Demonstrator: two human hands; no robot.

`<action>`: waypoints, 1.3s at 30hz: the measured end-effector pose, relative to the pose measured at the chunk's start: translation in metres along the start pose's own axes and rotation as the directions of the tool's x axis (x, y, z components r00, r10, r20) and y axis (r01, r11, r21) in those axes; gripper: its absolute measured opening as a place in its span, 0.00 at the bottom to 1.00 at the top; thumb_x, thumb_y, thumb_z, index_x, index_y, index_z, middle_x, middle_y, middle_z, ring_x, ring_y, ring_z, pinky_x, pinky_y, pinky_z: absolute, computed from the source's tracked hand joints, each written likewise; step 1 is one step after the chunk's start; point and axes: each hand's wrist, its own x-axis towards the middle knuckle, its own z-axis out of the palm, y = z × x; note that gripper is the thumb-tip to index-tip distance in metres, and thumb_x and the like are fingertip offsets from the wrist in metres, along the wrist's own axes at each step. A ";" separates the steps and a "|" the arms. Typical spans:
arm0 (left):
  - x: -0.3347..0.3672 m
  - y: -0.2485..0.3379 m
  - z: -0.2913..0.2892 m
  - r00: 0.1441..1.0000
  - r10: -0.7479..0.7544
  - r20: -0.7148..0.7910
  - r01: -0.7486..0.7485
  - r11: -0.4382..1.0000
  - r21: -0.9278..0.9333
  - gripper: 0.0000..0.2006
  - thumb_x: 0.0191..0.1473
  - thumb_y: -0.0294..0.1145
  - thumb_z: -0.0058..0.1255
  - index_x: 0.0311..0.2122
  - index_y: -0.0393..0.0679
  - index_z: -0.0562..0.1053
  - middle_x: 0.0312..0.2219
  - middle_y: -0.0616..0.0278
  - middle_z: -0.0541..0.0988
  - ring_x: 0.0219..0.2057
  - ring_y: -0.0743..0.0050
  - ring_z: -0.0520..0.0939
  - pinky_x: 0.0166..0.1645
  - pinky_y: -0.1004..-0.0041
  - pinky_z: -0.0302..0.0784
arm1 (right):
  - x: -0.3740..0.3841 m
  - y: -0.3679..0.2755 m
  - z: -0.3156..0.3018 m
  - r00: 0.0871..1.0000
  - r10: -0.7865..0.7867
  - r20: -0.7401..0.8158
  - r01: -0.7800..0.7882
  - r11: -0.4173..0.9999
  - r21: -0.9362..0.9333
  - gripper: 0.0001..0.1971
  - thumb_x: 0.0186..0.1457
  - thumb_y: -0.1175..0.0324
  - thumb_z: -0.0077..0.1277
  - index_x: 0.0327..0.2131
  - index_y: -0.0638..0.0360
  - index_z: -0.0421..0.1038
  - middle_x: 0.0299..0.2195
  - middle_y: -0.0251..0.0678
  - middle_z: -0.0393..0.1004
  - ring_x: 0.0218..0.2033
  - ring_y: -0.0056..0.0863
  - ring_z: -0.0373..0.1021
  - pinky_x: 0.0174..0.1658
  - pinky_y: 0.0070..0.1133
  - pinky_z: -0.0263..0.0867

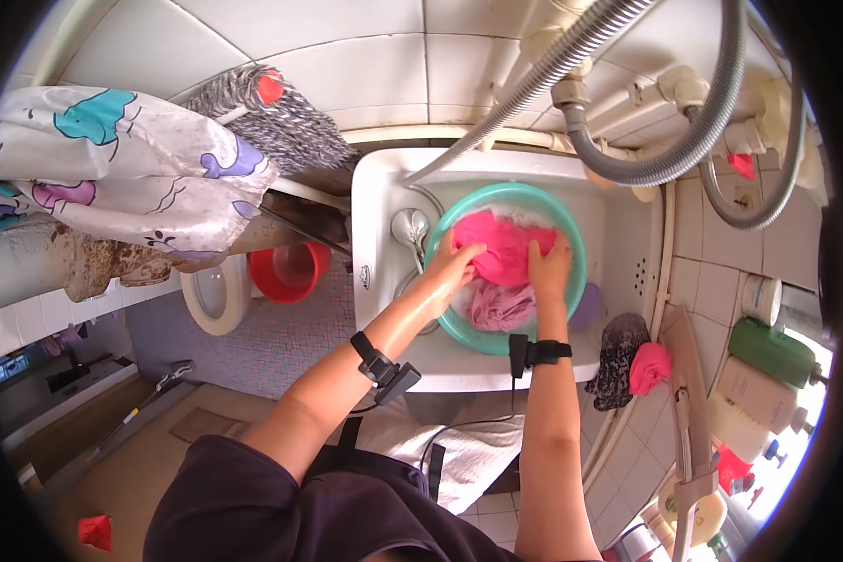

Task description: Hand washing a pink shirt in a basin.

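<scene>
You gripped the pink cloth [504, 245] with your left hand [454, 265] and right hand [548, 269] in the teal basin [571, 234] at frame centre, washing unfinished, suds remaining.

White sink [377, 201] carrying a teal basin [571, 229] (holding pink cloth [501, 245] in soapy water); a chrome fitting [409, 227] sits just left of the basin.

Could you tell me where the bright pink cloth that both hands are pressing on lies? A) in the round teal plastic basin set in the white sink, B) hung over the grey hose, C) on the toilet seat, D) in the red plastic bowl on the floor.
A: both the left hand and the right hand press the bright pink cloth inside the round teal plastic basin, which sits in the white sink.
</scene>
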 end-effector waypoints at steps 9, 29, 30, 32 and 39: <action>0.007 -0.026 -0.009 0.996 -0.085 -0.034 0.085 0.996 -0.014 0.43 0.55 0.41 0.50 0.67 0.50 0.38 0.62 0.50 0.53 0.61 0.48 0.61 0.60 0.48 0.59 | 0.017 -0.028 0.042 0.903 -0.061 0.426 0.138 0.979 -0.153 0.18 0.57 0.61 0.44 0.51 0.52 0.64 0.40 0.56 0.73 0.44 0.50 0.71 0.43 0.40 0.67; -0.005 -0.036 0.060 0.978 -0.148 -0.147 0.067 0.891 -0.448 0.11 0.59 0.37 0.47 0.38 0.39 0.73 0.31 0.60 0.78 0.28 0.71 0.79 0.31 0.70 0.75 | -0.058 -0.087 -0.043 0.908 0.344 0.239 -0.405 0.865 0.297 0.18 0.46 0.61 0.61 0.32 0.70 0.74 0.26 0.54 0.76 0.28 0.30 0.74 0.35 0.30 0.68; 0.009 -0.051 0.047 0.983 -0.146 -0.108 0.076 0.872 -0.483 0.08 0.58 0.33 0.48 0.38 0.41 0.75 0.28 0.61 0.78 0.26 0.72 0.79 0.29 0.69 0.75 | -0.074 -0.093 -0.041 0.949 0.250 0.192 -0.300 0.904 0.303 0.18 0.46 0.61 0.60 0.31 0.70 0.74 0.25 0.53 0.76 0.28 0.32 0.75 0.35 0.30 0.68; 0.024 -0.060 0.018 0.993 -0.078 -0.085 0.033 0.900 -0.434 0.08 0.58 0.34 0.48 0.37 0.42 0.75 0.28 0.62 0.78 0.26 0.72 0.78 0.28 0.68 0.74 | -0.105 -0.113 -0.037 0.991 0.082 0.110 -0.121 0.899 0.421 0.15 0.48 0.65 0.57 0.29 0.72 0.74 0.22 0.45 0.75 0.27 0.28 0.72 0.33 0.29 0.68; 0.013 -0.044 0.036 0.995 -0.100 -0.027 0.079 0.905 -0.418 0.13 0.57 0.40 0.47 0.40 0.42 0.74 0.32 0.63 0.78 0.30 0.73 0.79 0.32 0.72 0.75 | -0.054 -0.065 -0.017 0.986 0.154 0.064 -0.166 0.925 0.341 0.16 0.50 0.63 0.54 0.25 0.73 0.72 0.20 0.49 0.73 0.24 0.35 0.71 0.29 0.32 0.65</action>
